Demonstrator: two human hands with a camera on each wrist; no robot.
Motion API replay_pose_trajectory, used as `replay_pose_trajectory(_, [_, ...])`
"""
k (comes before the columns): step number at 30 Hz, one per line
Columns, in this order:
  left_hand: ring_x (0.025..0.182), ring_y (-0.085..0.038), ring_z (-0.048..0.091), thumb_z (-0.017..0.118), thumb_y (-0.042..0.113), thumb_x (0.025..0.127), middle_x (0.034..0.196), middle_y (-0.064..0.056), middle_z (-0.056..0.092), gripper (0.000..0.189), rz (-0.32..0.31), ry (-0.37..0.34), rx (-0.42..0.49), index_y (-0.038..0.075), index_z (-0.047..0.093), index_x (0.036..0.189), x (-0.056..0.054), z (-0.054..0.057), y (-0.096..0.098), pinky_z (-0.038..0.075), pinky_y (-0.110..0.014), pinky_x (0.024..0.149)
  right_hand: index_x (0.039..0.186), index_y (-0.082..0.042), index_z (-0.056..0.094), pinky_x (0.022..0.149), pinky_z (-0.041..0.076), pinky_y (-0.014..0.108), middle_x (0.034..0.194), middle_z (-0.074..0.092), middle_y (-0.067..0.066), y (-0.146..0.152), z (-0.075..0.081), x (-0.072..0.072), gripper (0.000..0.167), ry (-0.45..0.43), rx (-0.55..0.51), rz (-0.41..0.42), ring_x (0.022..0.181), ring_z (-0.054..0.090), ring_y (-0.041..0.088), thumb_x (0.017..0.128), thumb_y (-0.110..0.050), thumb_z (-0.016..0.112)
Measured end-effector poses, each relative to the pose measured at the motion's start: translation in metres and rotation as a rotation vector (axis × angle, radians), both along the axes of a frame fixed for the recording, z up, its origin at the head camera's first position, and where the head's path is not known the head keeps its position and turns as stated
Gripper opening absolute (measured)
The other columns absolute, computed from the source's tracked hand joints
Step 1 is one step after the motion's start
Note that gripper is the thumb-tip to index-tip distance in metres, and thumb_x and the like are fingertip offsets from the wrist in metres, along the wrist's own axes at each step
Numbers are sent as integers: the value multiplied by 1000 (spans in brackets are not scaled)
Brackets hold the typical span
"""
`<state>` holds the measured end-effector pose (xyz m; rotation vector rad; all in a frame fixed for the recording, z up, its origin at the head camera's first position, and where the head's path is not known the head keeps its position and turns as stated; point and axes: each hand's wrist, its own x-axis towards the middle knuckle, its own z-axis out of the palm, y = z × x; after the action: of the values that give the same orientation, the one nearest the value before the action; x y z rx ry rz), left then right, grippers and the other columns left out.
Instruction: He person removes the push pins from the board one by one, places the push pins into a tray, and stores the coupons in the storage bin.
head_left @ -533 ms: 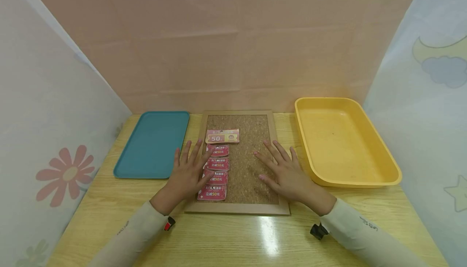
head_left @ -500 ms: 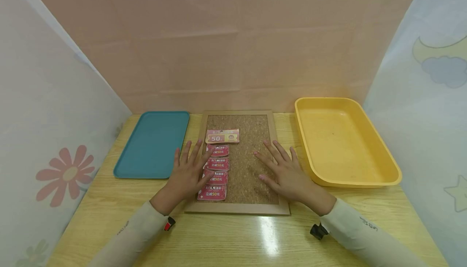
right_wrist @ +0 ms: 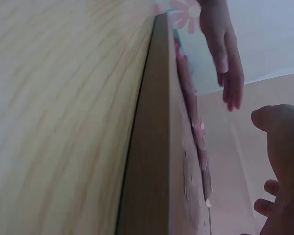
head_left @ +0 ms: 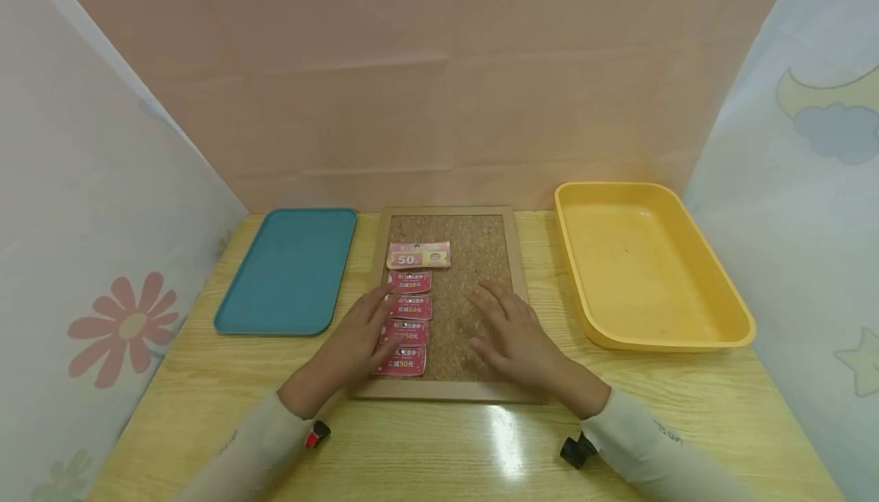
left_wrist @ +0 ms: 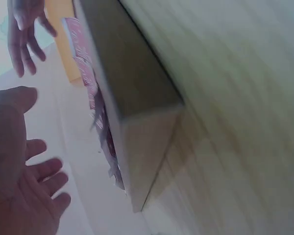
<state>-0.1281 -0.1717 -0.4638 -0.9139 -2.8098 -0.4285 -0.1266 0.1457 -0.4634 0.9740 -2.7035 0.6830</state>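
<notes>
A wood-framed cork board lies in the middle of the table. Down its left half runs a column of coupons: a wide pink-and-yellow coupon at the top, several smaller red coupons below it. Small pale pin heads show on them. My left hand hovers at the board's left side, its fingertips overlapping the red coupons' left ends in the head view. Over the bare right half of the cork is my right hand. Both hands hold nothing, fingers loosely bent; the wrist views show them raised above the board.
To the left lies a flat teal tray. A deep yellow bin stands at the right, close to the board's right edge. A pinkish cloth wall closes off the back, and patterned sheets flank both sides of the table.
Both hands have drawn their spread fingers together and bent them, pulling back slightly toward the person. The right wrist has shifted a little to the left. Board and coupons stay put.
</notes>
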Motion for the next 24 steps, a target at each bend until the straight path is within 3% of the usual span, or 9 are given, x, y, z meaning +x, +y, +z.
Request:
replay_pose_trajectory(5, [130,-29,44,66,33,93,141,-14,46,61,-4,-15,61,6,43,143,6,6,5,39,-45,104,152,-17,31,103,32,59,151,29,9,-17,0,7,71,-93,-176,8,139,26,30,92,-34,66])
replay_pose_trajectory(9, [118,-25,53,71,26,89,127,-10,55,52,6,-24,93,8,53,134,10,6,8,45,-41,98,150,-14,35,100,37,56,146,34,8,-28,-1,13,68,-161,-242,14,135,32,29,92,-29,68])
replay_pose_trajectory(16, [105,-17,56,74,24,88,116,-1,57,43,52,-98,119,14,57,126,16,1,10,50,-35,88,143,-14,47,92,47,47,134,49,4,-42,-6,17,60,-194,-236,8,119,51,23,90,-29,71])
replay_pose_trajectory(24, [99,-16,60,74,24,88,110,1,61,32,88,-142,131,15,62,116,21,-2,12,52,-35,84,139,-13,51,87,49,37,119,57,-1,-51,-9,20,53,-214,-200,50,104,55,13,92,-32,68])
